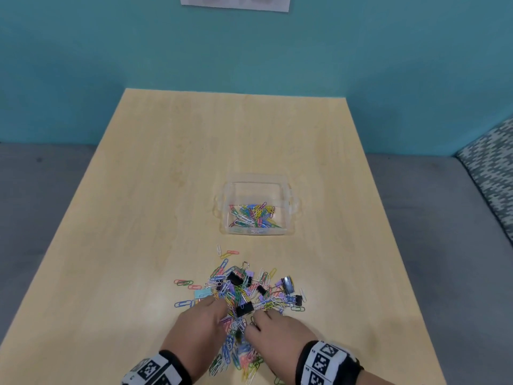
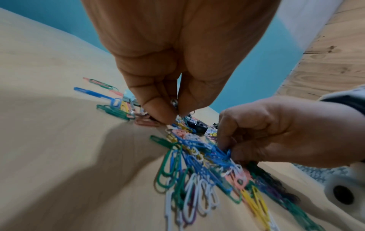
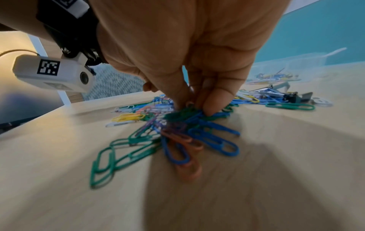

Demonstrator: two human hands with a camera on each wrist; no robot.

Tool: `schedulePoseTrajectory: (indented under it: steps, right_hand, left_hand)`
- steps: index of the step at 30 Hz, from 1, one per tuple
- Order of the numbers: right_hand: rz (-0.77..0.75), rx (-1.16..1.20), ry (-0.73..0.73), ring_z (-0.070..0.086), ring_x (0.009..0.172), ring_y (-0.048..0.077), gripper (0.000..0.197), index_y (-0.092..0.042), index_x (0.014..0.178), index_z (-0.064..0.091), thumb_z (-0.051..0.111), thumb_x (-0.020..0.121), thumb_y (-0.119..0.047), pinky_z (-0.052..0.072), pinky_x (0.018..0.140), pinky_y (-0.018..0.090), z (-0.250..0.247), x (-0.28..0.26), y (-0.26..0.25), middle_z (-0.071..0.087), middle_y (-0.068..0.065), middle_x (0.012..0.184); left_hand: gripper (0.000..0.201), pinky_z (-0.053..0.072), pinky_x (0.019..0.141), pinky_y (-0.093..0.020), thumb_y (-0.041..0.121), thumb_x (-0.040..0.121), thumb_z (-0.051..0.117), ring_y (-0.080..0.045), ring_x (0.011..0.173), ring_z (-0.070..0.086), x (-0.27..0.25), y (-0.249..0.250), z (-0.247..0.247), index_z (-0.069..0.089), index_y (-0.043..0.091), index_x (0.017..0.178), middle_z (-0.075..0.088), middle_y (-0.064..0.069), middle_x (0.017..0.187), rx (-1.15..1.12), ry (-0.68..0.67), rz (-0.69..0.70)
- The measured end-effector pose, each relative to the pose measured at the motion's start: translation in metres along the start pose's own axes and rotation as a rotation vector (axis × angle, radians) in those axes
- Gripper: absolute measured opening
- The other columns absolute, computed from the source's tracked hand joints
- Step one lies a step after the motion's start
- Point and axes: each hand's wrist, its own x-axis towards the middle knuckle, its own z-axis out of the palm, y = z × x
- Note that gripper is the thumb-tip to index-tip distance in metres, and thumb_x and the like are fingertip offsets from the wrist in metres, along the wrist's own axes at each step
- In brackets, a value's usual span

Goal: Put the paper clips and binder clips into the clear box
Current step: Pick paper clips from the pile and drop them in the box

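Both grips pinch paper clips [image 1: 241, 298] from the counter [image 1: 138, 218] pile, left hand [image 1: 200, 326] and right hand [image 1: 274, 334] alike; clear box [image 1: 256, 208] lies at 12 o'clock

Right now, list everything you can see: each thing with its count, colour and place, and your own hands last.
clear box: one, transparent, open, mid-table beyond the pile.
paper clips in box: many, mixed colours, on the box floor.
loose paper clips: many, too tangled to count; blue, green, yellow, pink, white, purple; heaped on the table's near part.
binder clips: several black ones, plus pastel ones, mixed into the pile.
table: one, light wood.
wall: teal, behind the table.
wristbands: two, black with white marker tags, one on each wrist.
left hand: fingertips down in the pile's left side, pinching clips.
right hand: pinching a bunch of paper clips at the pile's right side.
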Motion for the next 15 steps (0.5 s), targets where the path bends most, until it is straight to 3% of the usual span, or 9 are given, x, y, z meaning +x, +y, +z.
schedulePoseTrajectory:
  steps: [3,5,7,10,13,15]
  right_hand:
    - [0.037,0.146,0.007,0.046,0.089,0.030,0.039,-0.011,0.111,0.039,0.049,0.077,0.005,0.034,0.061,0.036,-0.006,0.003,0.008,0.045,0.016,0.106]
    - [0.086,0.277,0.046,0.043,0.074,0.024,0.027,-0.015,0.092,0.046,0.042,0.078,0.007,0.029,0.054,0.030,-0.016,0.003,0.013,0.042,0.005,0.090]
    - [0.177,0.491,0.083,0.049,0.067,0.023,0.021,-0.017,0.076,0.046,0.040,0.081,0.002,0.038,0.057,0.029,-0.033,0.002,0.020,0.048,0.001,0.078]
    - [0.368,0.851,0.207,0.056,0.057,0.021,0.017,-0.017,0.078,0.056,0.045,0.081,-0.005,0.044,0.051,0.028,-0.072,0.009,0.042,0.056,-0.008,0.057]
    - [0.486,0.966,0.397,0.060,0.051,0.020,0.016,-0.016,0.079,0.057,0.046,0.085,-0.005,0.052,0.049,0.036,-0.114,0.027,0.073,0.061,-0.001,0.059]
    - [0.547,1.037,0.528,0.062,0.053,0.021,0.018,-0.014,0.077,0.056,0.046,0.084,-0.001,0.059,0.060,0.047,-0.134,0.041,0.088,0.061,0.008,0.064]
  left_hand:
    - [0.008,0.030,0.058,-0.029,0.013,0.076,0.044,-0.016,0.069,0.040,0.003,0.004,-0.010,0.039,0.019,0.075,0.045,0.005,0.077,-0.020,0.029,0.046]
    - [0.013,0.028,0.055,-0.023,0.015,0.080,0.051,-0.009,0.062,0.038,0.009,0.005,-0.020,0.041,0.018,0.073,0.044,0.007,0.070,-0.052,0.066,0.051]
    - [0.018,0.034,0.056,-0.024,0.021,0.082,0.058,-0.005,0.059,0.044,0.021,0.007,-0.036,0.046,0.020,0.070,0.049,0.009,0.064,-0.111,0.116,0.042]
    - [0.016,0.048,0.059,-0.030,0.016,0.077,0.063,-0.005,0.056,0.055,0.052,0.014,-0.070,0.052,0.023,0.067,0.059,0.008,0.059,-0.207,0.203,0.009]
    - [0.014,0.052,0.060,-0.034,0.012,0.075,0.062,-0.015,0.059,0.062,0.093,0.024,-0.100,0.055,0.021,0.067,0.063,0.005,0.061,-0.281,0.301,-0.047]
    - [0.011,0.054,0.062,-0.037,0.010,0.073,0.061,-0.020,0.062,0.064,0.115,0.030,-0.111,0.057,0.020,0.069,0.064,0.003,0.065,-0.338,0.338,-0.064]
